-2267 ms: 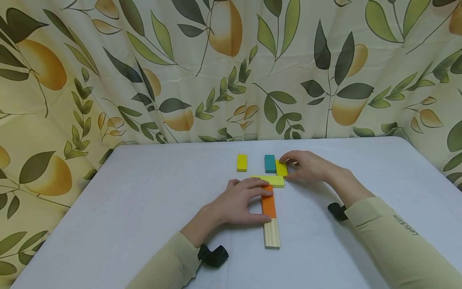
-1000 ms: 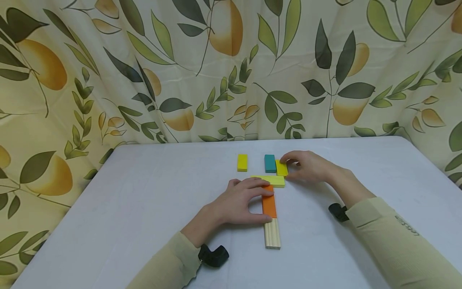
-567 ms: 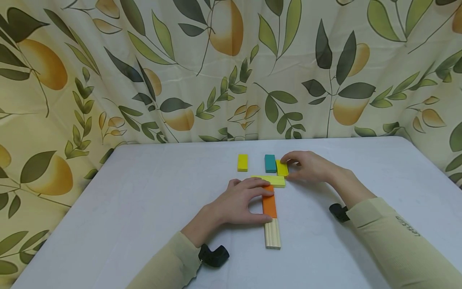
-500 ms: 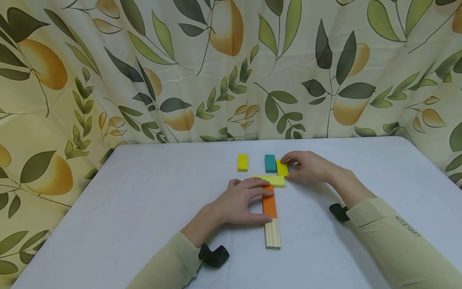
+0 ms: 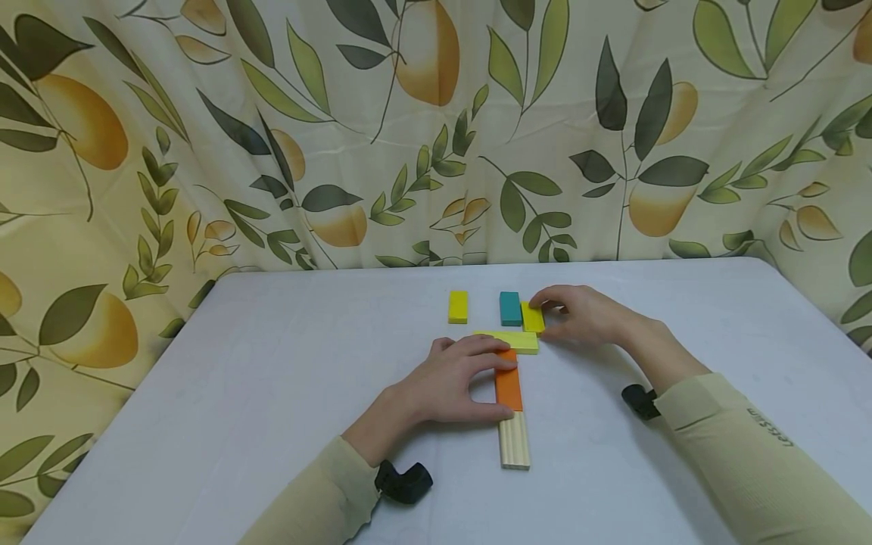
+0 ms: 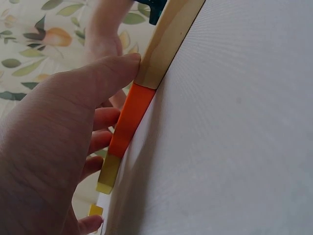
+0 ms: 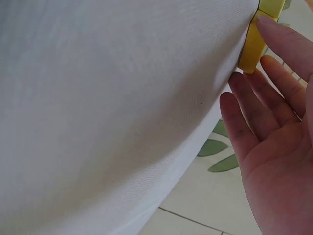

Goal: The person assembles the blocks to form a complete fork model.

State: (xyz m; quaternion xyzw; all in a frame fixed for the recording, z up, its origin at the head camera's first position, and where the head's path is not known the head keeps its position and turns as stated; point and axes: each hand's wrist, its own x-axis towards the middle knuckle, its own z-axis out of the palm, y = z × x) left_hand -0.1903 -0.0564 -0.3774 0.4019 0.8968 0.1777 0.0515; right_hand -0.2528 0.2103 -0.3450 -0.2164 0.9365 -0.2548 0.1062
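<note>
An upright line on the table is made of a bare wood block (image 5: 514, 443) nearest me and an orange block (image 5: 508, 386) beyond it. A lime-yellow block (image 5: 523, 344) lies crosswise at its far end. My left hand (image 5: 446, 382) rests on the line, fingers loosely extended over the orange and lime blocks, thumb (image 6: 129, 63) at the wood block's side near the joint. My right hand (image 5: 589, 314) pinches a small yellow block (image 5: 532, 319) between thumb and index finger, at the lime block's right end. A teal block (image 5: 509, 309) sits just left of that yellow one.
Another yellow block (image 5: 458, 307) lies apart, left of the teal one. White cloth covers the table (image 5: 272, 378). A fruit-patterned curtain (image 5: 422, 174) hangs behind its far edge. Black wrist mounts (image 5: 403, 483) stick out under both cuffs.
</note>
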